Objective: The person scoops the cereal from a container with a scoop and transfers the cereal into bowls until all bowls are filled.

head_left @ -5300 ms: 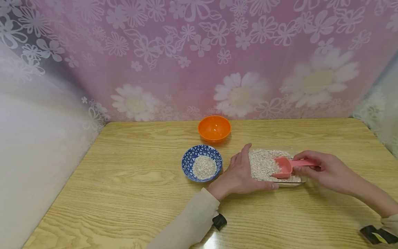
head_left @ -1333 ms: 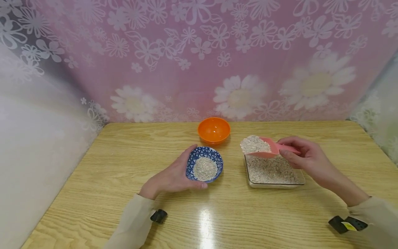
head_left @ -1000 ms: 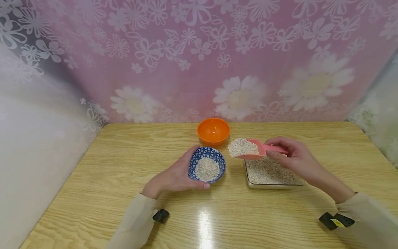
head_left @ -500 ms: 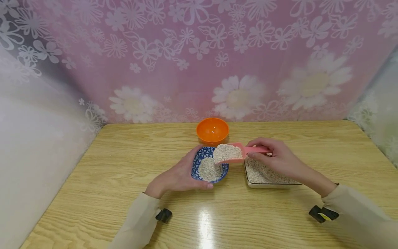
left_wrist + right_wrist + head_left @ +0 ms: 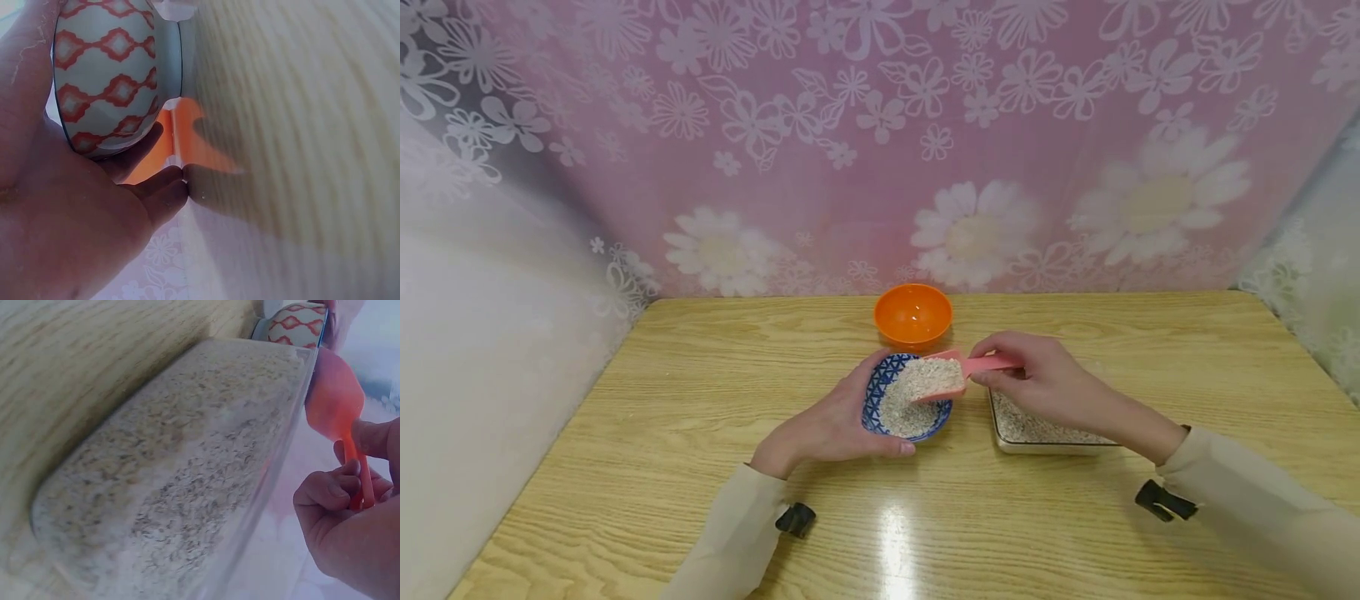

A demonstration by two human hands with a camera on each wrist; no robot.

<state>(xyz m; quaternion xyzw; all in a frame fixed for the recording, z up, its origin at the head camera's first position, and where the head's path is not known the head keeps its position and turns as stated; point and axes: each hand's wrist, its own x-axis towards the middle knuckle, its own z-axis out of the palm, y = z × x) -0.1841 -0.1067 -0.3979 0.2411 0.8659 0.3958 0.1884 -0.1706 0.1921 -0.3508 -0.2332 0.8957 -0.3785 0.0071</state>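
Observation:
My left hand [image 5: 823, 423] grips a small bowl [image 5: 877, 390] at its left side, thumb on the near rim and fingers around the far side. Blue pattern covers the bowl's inside; red diamonds mark its outside in the left wrist view. Flakes that look like rolled oats [image 5: 901, 414] lie in it. My right hand [image 5: 1047, 379] pinches the handle of a pink scoop [image 5: 991, 363]. The tilted scoop reaches over the bowl's right rim, and its oats meet those in the bowl. Behind the right hand stands a clear rectangular container [image 5: 1052, 448] of oats, partly hidden by it.
An orange bowl [image 5: 913, 315] with nothing in it stands just behind the patterned bowl. The wood-grain table [image 5: 700, 375] ends at a pink floral curtain [image 5: 820, 192] at the back. Black straps [image 5: 795, 519] hang at both wrists.
Earlier, my left hand was at the container while the scoop dug in the oats. It now holds the patterned bowl; the loaded scoop has moved left over the bowl and tipped, pouring oats.

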